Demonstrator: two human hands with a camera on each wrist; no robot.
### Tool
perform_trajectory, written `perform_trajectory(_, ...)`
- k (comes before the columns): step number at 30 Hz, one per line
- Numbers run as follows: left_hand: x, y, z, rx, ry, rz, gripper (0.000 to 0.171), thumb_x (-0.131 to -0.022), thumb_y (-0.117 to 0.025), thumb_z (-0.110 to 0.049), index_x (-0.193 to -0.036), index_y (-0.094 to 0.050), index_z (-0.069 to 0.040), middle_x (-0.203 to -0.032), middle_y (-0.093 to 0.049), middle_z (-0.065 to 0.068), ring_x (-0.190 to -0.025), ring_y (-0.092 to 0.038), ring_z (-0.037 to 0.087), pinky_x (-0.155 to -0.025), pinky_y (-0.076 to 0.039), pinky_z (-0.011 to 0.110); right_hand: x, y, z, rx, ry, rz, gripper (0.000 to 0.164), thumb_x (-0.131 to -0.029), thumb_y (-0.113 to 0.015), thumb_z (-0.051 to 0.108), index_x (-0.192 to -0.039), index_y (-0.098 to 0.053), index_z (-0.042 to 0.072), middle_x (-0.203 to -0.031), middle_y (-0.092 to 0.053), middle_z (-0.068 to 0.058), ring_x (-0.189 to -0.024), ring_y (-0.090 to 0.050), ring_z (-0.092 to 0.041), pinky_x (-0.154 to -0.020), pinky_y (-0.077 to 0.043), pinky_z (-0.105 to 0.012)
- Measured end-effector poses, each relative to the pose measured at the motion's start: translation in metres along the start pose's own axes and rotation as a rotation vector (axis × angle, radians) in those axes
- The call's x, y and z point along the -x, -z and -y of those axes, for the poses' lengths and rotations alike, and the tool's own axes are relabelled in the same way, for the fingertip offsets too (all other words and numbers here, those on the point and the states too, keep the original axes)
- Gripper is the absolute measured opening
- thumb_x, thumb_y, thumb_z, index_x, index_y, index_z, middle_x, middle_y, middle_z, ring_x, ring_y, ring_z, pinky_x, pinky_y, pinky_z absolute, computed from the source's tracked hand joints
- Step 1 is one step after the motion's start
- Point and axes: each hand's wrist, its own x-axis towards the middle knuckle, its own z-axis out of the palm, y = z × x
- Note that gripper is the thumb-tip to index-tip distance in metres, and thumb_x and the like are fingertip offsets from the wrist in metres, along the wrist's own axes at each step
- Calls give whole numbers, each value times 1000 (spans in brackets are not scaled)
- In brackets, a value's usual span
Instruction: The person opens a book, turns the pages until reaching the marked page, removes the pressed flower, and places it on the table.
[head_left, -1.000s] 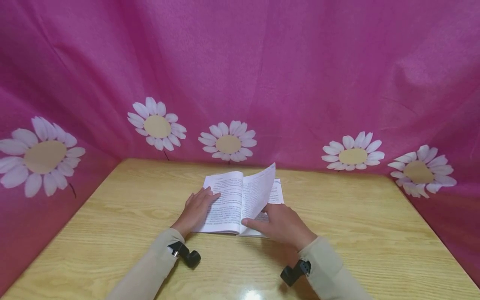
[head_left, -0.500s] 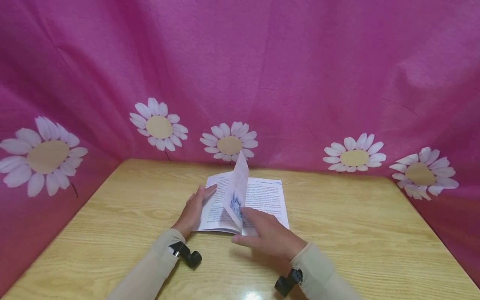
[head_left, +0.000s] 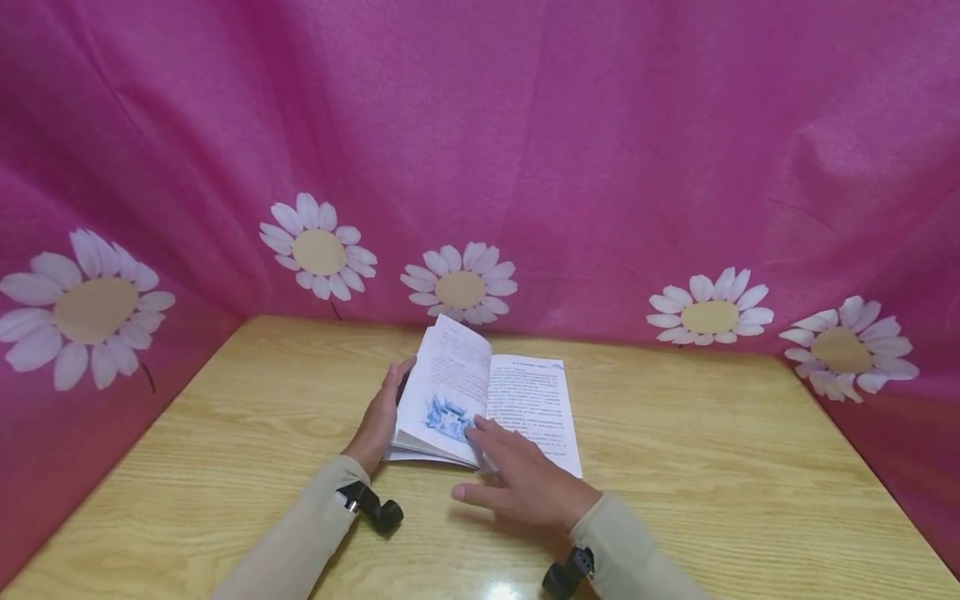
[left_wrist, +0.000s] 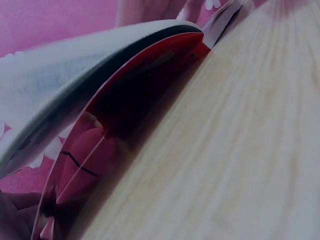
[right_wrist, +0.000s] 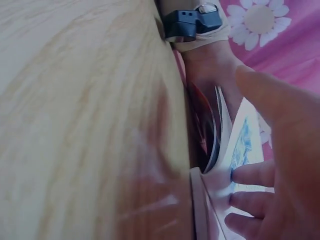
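Observation:
An open paperback book [head_left: 525, 387] lies on the table, its left pages raised and arched. A blue building picture [head_left: 447, 417] is printed on the upper left page. At the book's left edge my left hand [head_left: 377, 421] holds the raised side, its thumb hidden behind the pages. The left wrist view shows the glossy cover [left_wrist: 97, 102] bowed up off the wood, with fingers [left_wrist: 15, 215] at its edge. My right hand [head_left: 528, 479], fingers extended, touches the picture page near the spine. In the right wrist view those fingertips [right_wrist: 240, 200] rest against the paper.
The wooden table [head_left: 712, 467] stretches to both sides of the book. A pink curtain [head_left: 570, 167] with large daisies hangs behind and at the sides. Each sleeve carries a black wrist camera, such as the left one [head_left: 375, 510].
The right hand has swung a leaf from right to left, showing the blue picture, and has come lower. The left side of the book has risen, and the left thumb is now covered.

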Motion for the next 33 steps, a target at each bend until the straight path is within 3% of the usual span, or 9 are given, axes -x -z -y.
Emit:
perform_trajectory(6,-1,1,2,111,-56,7,67,-101,-14,-57,-153,-26,-15,-158,-25,11,-144,-23,28,-117,-12,45,-2,-6,-2,79,21,8,87,-87,-44,73,-152,-31,17,-161,-17,-3,-146,-17,-27,-115,-16,-54)
perform_trajectory(11,0,1,0,82,-48,18,66,-99,-18,-60,-152,-30,-23,-161,-16,4,-147,-12,25,-117,-5,48,-2,-11,-2,164,28,9,85,-88,-38,74,-152,-32,18,-161,-15,-3,-146,-16,-28,-115,-15,-53)
perform_trajectory(14,-1,0,-1,-53,-105,32,60,-100,-25,-57,-149,-39,-25,-162,-12,0,-148,-6,24,-116,-2,53,-2,-12,-1,201,37,-16,85,-89,-37,74,-151,-33,17,-161,-17,-4,-146,-18,-29,-114,-17,-55)
perform_trajectory(20,-2,-4,5,-555,-252,102,50,-100,-43,-48,-143,-49,-23,-160,-19,3,-148,-5,31,-114,-2,60,-2,-13,0,238,42,-32,84,-89,-36,73,-151,-34,16,-160,-18,-5,-145,-20,-28,-114,-19,-55)
perform_trajectory(22,-2,-5,7,-651,-264,126,52,-98,-48,-49,-143,-49,-23,-159,-22,4,-148,-7,31,-114,-2,59,-3,-13,0,233,47,-24,84,-89,-36,73,-151,-33,16,-160,-18,-5,-145,-20,-28,-114,-19,-55)
perform_trajectory(27,0,-6,8,-706,-261,164,51,-98,-49,-45,-144,-47,-24,-157,-27,5,-147,-11,33,-114,3,58,-3,-3,-3,110,26,4,88,-86,-47,72,-153,-29,18,-161,-15,-5,-146,-17,-28,-113,-19,-56)
perform_trajectory(30,1,-6,8,-703,-250,168,49,-99,-48,-43,-144,-47,-25,-157,-29,4,-147,-11,32,-114,4,58,0,11,-9,36,-53,-12,95,-81,-60,69,-154,-24,21,-162,-12,-5,-146,-14,-27,-114,-19,-56)
perform_trajectory(33,2,-7,7,-686,-232,165,49,-99,-48,-43,-144,-47,-26,-157,-29,3,-147,-11,31,-114,5,57,3,27,-19,34,-158,-31,101,-76,-70,63,-154,-25,16,-161,-15,-10,-147,-14,-29,-114,-20,-55)
